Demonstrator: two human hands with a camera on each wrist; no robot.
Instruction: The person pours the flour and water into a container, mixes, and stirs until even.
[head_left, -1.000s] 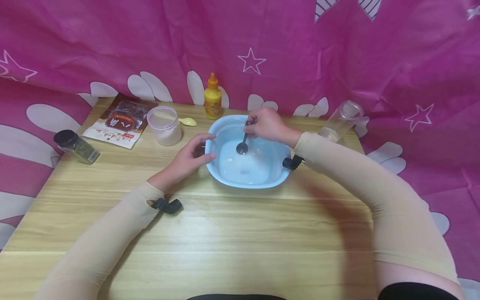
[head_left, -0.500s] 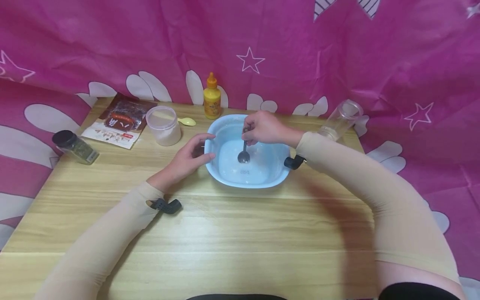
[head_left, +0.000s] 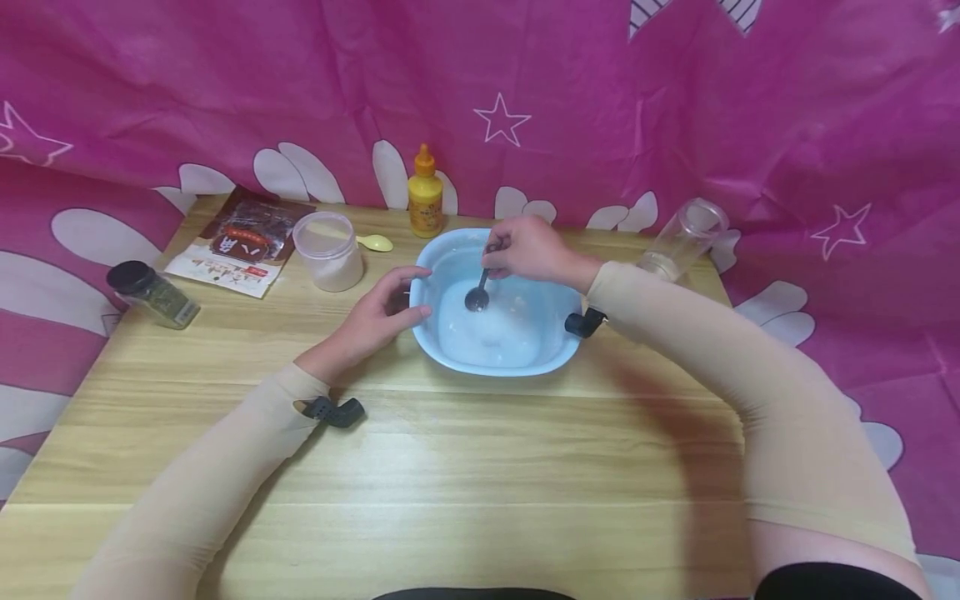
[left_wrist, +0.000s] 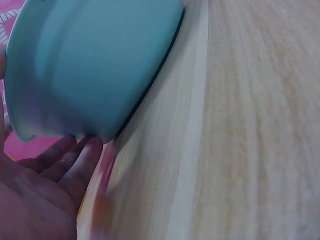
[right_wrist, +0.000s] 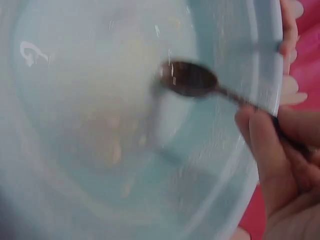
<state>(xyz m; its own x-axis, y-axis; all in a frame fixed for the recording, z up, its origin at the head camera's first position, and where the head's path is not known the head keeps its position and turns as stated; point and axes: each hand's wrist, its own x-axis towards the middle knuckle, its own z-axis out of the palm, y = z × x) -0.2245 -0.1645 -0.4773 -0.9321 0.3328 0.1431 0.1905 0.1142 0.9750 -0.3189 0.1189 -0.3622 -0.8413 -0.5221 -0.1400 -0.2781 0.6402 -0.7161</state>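
Observation:
A light blue plastic basin (head_left: 491,370) stands on the wooden table with shallow, slightly cloudy liquid (head_left: 495,329) inside. My left hand (head_left: 371,315) holds its left end, thumb and index fingertip at the rim. In the left wrist view, the other fingers (left_wrist: 80,167) lie against the outer wall. Over the basin, my right hand (head_left: 528,248) pinches the handle of a dark metal spoon (head_left: 477,299). The spoon's bowl points down inside the basin, left of the middle. Pale blurred patches (right_wrist: 112,150) show in the liquid in the right wrist view.
Left of the basin are a lidless clear jar (head_left: 330,262) of white powder, a yellow spoon (head_left: 375,242), a brown snack pouch (head_left: 243,242) and a black-capped herb jar (head_left: 153,293). Behind stands a yellow squeeze bottle (head_left: 425,200). A clear glass (head_left: 682,239) is at the back right.
The right hand has swept the spoon toward me, then back and to the left inside the basin. The liquid looks cloudier and more stirred. My left hand has kept its place.

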